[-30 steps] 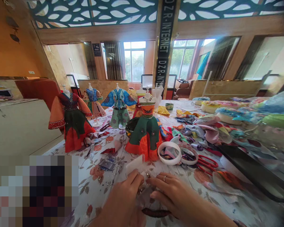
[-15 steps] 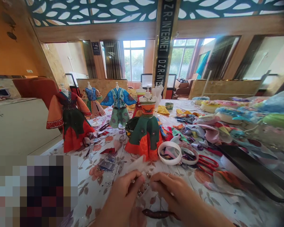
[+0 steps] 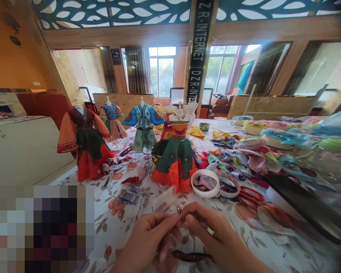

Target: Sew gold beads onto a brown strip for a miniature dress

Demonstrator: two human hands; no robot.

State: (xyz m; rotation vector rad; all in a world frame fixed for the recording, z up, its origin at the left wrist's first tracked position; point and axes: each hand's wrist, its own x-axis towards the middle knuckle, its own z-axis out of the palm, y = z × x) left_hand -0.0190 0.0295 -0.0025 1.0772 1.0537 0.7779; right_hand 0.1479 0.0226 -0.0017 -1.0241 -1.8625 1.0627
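Note:
My left hand (image 3: pixel 149 233) and my right hand (image 3: pixel 211 229) meet over the table just in front of the doll dress. Fingertips on both are pinched together, nearly touching; what they hold is too small or hidden. Small shiny beads (image 3: pixel 178 208) show just beyond my fingertips, beside a clear plastic bag (image 3: pixel 165 199). Below my hands lies a dark, slim curved tool (image 3: pixel 191 256), its right end near my right wrist. A small mannequin in an orange-and-green dress (image 3: pixel 174 163) stands upright behind the bag.
Several dressed mannequins stand behind, one in a red-and-green gown (image 3: pixel 86 148). To the right are a white tape roll (image 3: pixel 205 194), red-handled scissors (image 3: pixel 251 197), a black tray-like object (image 3: pixel 304 208) and heaped fabric scraps (image 3: pixel 252 153). A blurred-out patch covers the lower left.
My hands have come together, my right fingertips moving left to meet the left ones. The beads that showed between them are now mostly covered. The view has shifted slightly.

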